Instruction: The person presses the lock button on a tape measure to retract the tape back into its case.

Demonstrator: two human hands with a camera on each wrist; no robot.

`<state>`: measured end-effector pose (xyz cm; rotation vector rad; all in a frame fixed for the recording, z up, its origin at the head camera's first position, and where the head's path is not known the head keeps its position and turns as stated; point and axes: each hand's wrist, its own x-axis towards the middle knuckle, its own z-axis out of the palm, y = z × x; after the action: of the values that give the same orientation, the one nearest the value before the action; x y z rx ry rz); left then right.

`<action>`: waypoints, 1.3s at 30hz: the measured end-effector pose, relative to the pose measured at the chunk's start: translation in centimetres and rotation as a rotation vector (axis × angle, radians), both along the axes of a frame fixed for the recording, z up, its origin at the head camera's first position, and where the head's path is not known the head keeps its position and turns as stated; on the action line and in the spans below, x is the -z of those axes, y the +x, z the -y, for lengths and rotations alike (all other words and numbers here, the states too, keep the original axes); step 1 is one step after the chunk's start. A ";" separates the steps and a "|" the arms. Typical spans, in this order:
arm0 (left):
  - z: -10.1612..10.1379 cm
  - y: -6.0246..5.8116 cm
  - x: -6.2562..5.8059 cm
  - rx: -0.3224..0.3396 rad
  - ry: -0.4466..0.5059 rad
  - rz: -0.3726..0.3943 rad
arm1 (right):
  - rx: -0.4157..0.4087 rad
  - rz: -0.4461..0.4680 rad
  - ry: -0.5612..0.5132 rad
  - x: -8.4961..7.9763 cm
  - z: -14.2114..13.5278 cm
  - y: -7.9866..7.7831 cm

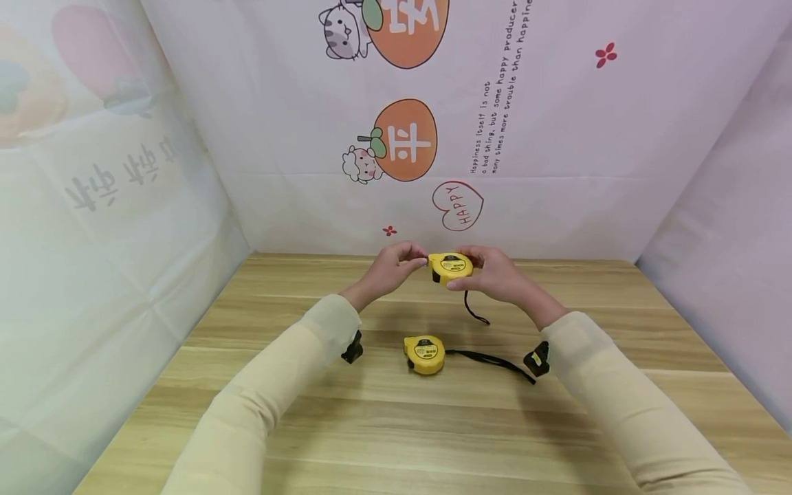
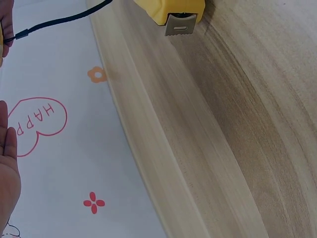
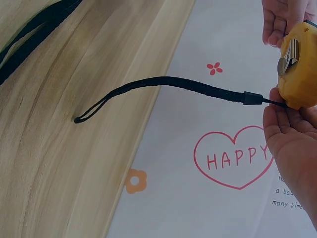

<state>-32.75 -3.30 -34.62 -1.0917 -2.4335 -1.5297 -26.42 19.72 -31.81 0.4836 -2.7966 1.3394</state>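
Observation:
My right hand [image 1: 495, 275] holds a yellow tape measure [image 1: 450, 268] above the far part of the table, thumb on its near edge and fingers behind. A black wrist strap [image 3: 198, 87] hangs from that tape measure. On its other side is my left hand [image 1: 391, 269], thumb and fingertips right at the case's edge. In the left wrist view the left fingers [image 2: 9, 141] look fairly straight. A second yellow tape measure [image 1: 425, 355] lies on the table nearer to me, its metal hook [image 2: 180, 25] visible in the left wrist view.
The wood-grain table [image 1: 396, 440] ends at a white printed backdrop [image 1: 544, 213], which also rises at both sides. The second tape measure's black strap [image 1: 491, 359] stretches right, towards the black wrist camera [image 1: 537, 359] on my right sleeve.

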 end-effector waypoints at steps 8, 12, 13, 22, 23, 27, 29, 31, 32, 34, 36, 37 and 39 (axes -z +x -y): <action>0.0 -0.1 0.1 0.002 0.002 0.003 | -0.009 -0.003 -0.014 0.2 0.0 -0.2; 0.0 -0.1 0.1 -0.001 -0.002 0.006 | -0.008 0.000 -0.014 0.3 0.1 -0.2; 0.0 0.0 0.1 -0.001 -0.004 0.008 | -0.007 0.000 -0.013 0.3 0.1 -0.2; 0.0 0.1 -0.1 0.027 0.000 0.035 | -0.005 -0.006 -0.008 0.2 0.2 -0.2; 0.0 0.1 -0.1 0.028 -0.001 0.039 | -0.004 -0.006 -0.005 0.2 0.2 -0.2; 0.2 0.1 -0.1 0.030 -0.004 0.046 | -0.007 -0.006 0.000 0.2 0.3 -0.2; 0.2 0.1 0.0 0.030 -0.005 0.046 | -0.009 -0.005 0.000 0.2 0.3 -0.2; 0.2 0.1 0.0 0.030 -0.006 0.046 | -0.011 -0.006 -0.004 0.3 0.3 -0.2; 0.3 0.1 0.0 0.032 -0.004 0.046 | -0.012 -0.007 -0.007 0.3 0.4 -0.2; 0.3 0.0 0.1 0.036 0.002 0.051 | -0.013 -0.008 -0.013 0.3 0.4 -0.3; 0.3 0.0 0.1 0.042 0.008 0.057 | -0.015 -0.009 -0.019 0.4 0.4 -0.3; 0.3 0.0 0.1 0.046 0.012 0.062 | -0.015 -0.008 -0.022 0.4 0.3 -0.3; 0.3 0.0 0.1 0.053 0.018 0.071 | -0.016 -0.009 -0.023 0.5 0.4 -0.3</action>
<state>-32.70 -3.65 -34.70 -1.1269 -2.4498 -1.6300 -26.74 19.37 -32.28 0.5106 -2.7731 1.3674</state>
